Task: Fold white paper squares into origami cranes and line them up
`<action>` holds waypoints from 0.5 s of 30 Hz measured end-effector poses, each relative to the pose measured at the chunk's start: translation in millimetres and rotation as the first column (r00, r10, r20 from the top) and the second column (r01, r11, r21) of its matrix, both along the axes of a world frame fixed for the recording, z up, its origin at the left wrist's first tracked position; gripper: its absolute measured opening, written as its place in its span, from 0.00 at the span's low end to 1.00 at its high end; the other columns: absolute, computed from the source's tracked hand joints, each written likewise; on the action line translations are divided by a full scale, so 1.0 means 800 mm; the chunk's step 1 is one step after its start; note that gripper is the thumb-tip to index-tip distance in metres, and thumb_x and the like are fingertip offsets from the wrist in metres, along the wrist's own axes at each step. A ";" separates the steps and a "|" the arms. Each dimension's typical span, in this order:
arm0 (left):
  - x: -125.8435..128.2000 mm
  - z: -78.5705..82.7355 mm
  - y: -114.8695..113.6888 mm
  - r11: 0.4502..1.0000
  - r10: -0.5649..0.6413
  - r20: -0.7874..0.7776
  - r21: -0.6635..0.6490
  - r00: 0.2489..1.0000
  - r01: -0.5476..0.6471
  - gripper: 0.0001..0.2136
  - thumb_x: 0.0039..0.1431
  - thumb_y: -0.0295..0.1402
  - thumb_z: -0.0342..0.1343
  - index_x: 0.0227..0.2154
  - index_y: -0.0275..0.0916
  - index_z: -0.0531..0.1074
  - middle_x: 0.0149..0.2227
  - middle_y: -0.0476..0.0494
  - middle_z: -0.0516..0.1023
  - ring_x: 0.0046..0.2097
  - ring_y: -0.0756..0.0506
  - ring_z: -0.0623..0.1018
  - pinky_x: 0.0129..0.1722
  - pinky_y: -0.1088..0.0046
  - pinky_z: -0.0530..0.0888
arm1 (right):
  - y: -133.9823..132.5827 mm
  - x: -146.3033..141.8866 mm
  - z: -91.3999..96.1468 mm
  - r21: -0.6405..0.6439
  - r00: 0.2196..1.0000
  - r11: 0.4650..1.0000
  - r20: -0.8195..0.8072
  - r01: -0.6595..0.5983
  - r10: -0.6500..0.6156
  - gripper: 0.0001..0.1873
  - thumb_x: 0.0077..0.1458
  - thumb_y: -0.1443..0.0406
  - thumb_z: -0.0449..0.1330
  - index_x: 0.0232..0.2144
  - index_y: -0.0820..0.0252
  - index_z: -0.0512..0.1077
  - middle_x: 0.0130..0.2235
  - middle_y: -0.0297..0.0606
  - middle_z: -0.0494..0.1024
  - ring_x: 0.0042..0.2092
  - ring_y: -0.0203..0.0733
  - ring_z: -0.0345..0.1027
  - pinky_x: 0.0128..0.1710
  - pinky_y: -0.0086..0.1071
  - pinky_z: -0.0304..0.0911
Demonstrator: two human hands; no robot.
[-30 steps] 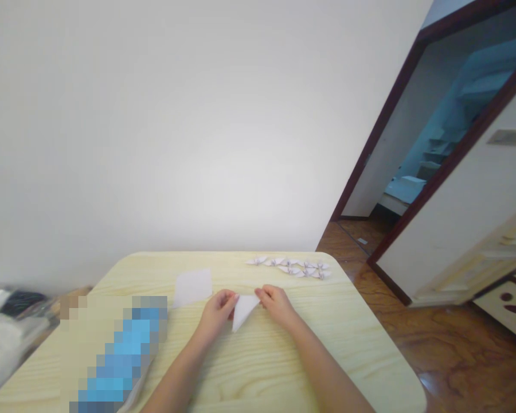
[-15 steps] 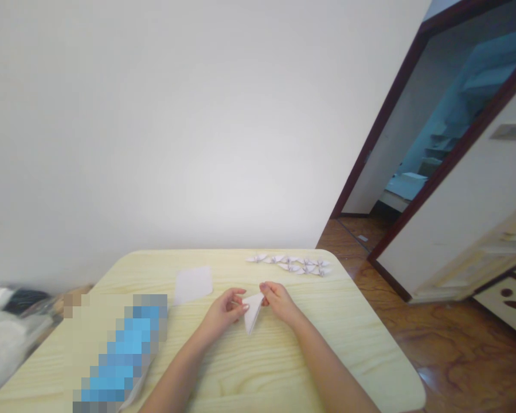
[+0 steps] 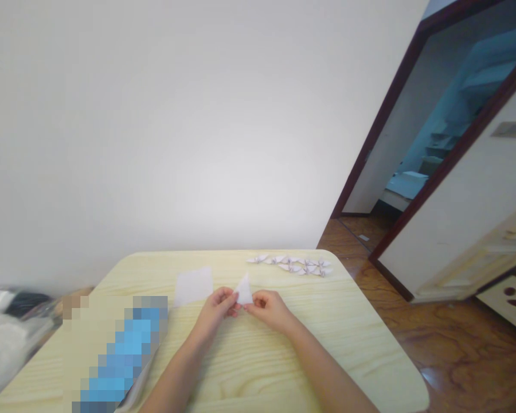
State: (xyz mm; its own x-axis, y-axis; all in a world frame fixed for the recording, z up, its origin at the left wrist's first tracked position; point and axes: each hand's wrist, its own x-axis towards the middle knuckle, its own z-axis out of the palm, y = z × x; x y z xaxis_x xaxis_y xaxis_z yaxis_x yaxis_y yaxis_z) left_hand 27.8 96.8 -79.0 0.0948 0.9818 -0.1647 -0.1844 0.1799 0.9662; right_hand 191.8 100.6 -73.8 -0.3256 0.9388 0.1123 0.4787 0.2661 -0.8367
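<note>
A small piece of white paper, folded to a triangle, is the folded paper [image 3: 245,291] held between my two hands over the middle of the table, its point turned toward the wall. My left hand [image 3: 221,304] pinches its left side between thumb and fingers. At its lower right corner, my right hand [image 3: 268,310] is closed on the paper with thumb and forefinger. Farther back on the right lie several small folded paper pieces [image 3: 290,265] in two rows. A flat sheet of white paper [image 3: 193,286] rests behind and left of my left hand.
The pale wood-grain table [image 3: 249,373] stands against a white wall [image 3: 223,126]. On its left side is a blurred-out blue item [image 3: 124,355]. Plastic-wrapped things [image 3: 12,327] lie beyond the left edge. To the right are a wooden floor [image 3: 382,275] and a doorway.
The folded paper has turned, so its point now faces the wall instead of me. My right hand has come down and left to its lower corner; my left hand has moved slightly left.
</note>
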 end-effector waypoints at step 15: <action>0.002 0.007 0.001 0.978 0.120 -0.083 0.184 0.989 -0.104 0.19 0.38 0.41 0.60 0.34 0.36 0.71 0.24 0.50 0.72 0.27 0.49 0.73 0.27 0.74 0.71 | 0.002 0.006 0.007 -0.247 0.985 0.964 -0.164 -0.099 0.059 0.20 0.54 0.54 0.46 0.19 0.62 0.61 0.18 0.28 0.59 0.20 0.29 0.55 0.21 0.24 0.52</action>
State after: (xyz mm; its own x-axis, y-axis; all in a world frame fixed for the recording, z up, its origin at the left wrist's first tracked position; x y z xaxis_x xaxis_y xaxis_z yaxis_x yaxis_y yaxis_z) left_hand 29.4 97.3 -73.3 -0.0249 0.9996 0.0112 -0.1018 -0.0136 0.9947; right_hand 196.3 102.1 -68.0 -0.3976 0.9148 -0.0707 0.3247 0.0682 -0.9433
